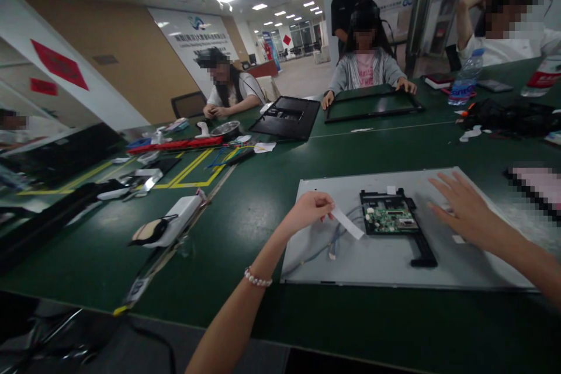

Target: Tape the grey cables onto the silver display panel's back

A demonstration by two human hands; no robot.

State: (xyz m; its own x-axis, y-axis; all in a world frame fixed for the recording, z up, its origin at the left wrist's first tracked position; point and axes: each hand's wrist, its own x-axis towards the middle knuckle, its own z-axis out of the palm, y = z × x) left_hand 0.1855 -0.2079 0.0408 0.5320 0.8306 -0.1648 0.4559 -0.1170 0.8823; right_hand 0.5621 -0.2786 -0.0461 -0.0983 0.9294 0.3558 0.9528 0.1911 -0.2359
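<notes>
Pinched in the fingers of my left hand (313, 210) is a strip of white tape (349, 225), its free end hanging over some grey cables (322, 248). My right hand (462, 207) has its fingers spread above the right part of a flat grey metal panel (372, 266); whether it touches the panel I cannot tell. Between the hands, a green circuit board (389, 220) in a black plastic bracket (424, 254) lies on the panel. A small white piece (391, 190) sits at the bracket's upper edge.
The panel rests on a green table (245, 210). Across it, a person holds a black frame (377, 111) beside a black plastic cover (287, 118). Bottles (467, 79) and a black tangled item (512, 120) stand at right. At left lie a white box (182, 219) and red strips (179, 145).
</notes>
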